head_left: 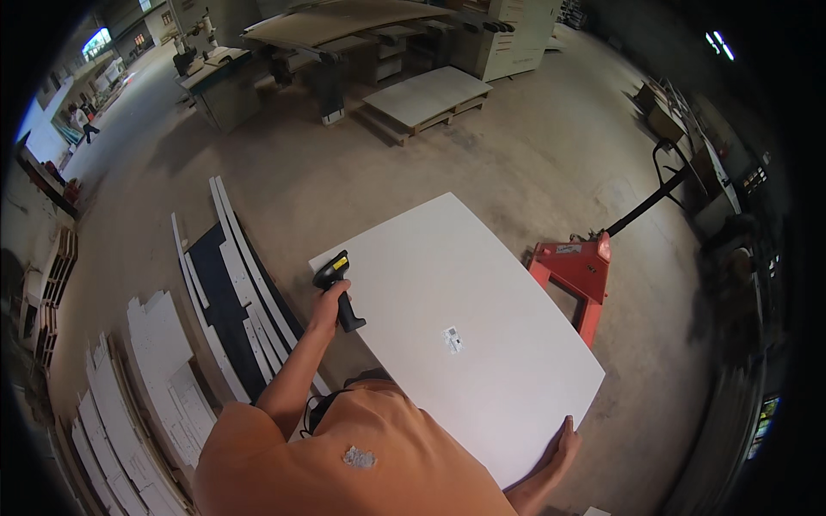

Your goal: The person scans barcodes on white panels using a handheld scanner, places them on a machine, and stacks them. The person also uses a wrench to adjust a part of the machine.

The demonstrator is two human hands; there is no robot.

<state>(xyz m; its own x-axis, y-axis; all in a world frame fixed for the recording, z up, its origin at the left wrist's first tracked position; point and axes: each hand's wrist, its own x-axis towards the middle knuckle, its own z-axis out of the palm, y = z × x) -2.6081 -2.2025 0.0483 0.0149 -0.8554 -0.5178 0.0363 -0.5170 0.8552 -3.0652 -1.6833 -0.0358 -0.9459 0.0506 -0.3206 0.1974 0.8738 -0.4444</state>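
The person's left hand is clenched around the grip of a black handheld scanner with a yellow patch near its head, held up at the near-left corner of a large white board. The scanner's head points away and slightly left, not at the small label stuck near the middle of the board. The right hand rests on the board's near-right edge, fingers curled over the rim and grasping it, steadying the panel. The board lies flat, apparently on a stack carried by the red pallet jack at its far-right side. White offcut strips lie on the floor to the left.

By the look of it, the step in hand is getting the scanner ready for a read of the label. The next move would call for swinging the scanner head right and down so it faces the label squarely, while the right hand keeps the board from shifting
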